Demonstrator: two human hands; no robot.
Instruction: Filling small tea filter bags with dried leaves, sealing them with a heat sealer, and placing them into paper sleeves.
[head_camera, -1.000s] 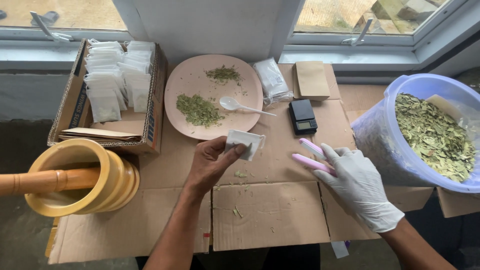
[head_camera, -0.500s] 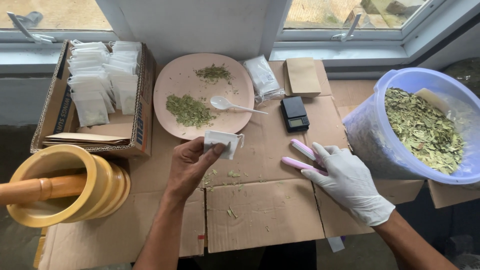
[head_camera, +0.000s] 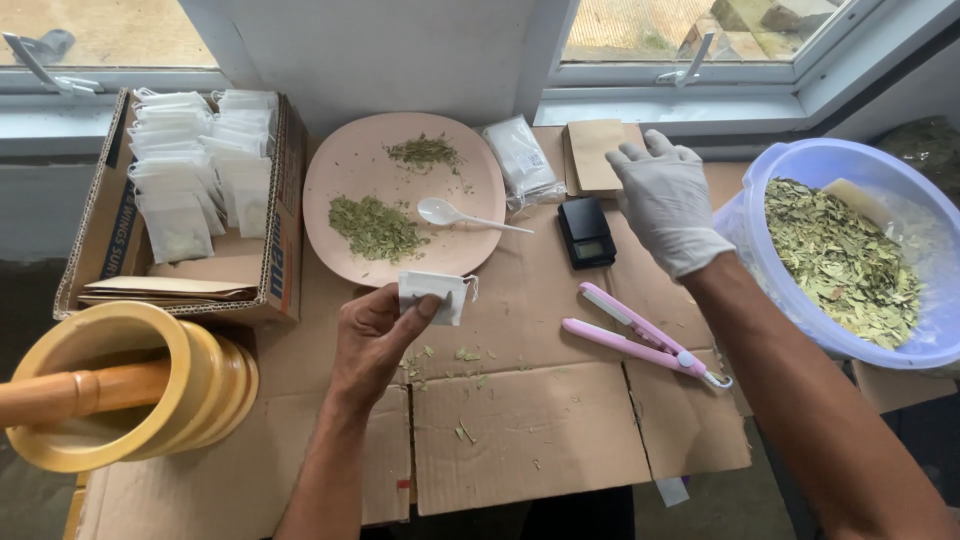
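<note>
The gloved right hand (head_camera: 665, 205) has left the pink sealer (head_camera: 640, 335) (long axis lower-right), fingers released; left hand (head_camera: 375, 340) pinches a sachet (head_camera: 432, 296).

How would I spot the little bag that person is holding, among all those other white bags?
Start at the big round pink plate in the middle of the cardboard-covered table. Just below its near rim, the bare left hand pinches a small white filter bag between thumb and fingers. Unlike the white bags stacked in the cardboard box on the left, it is single and lifted off the table.

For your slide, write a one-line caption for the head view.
Left hand holds a white sachet; gloved right hand reaches toward brown envelopes.
</note>
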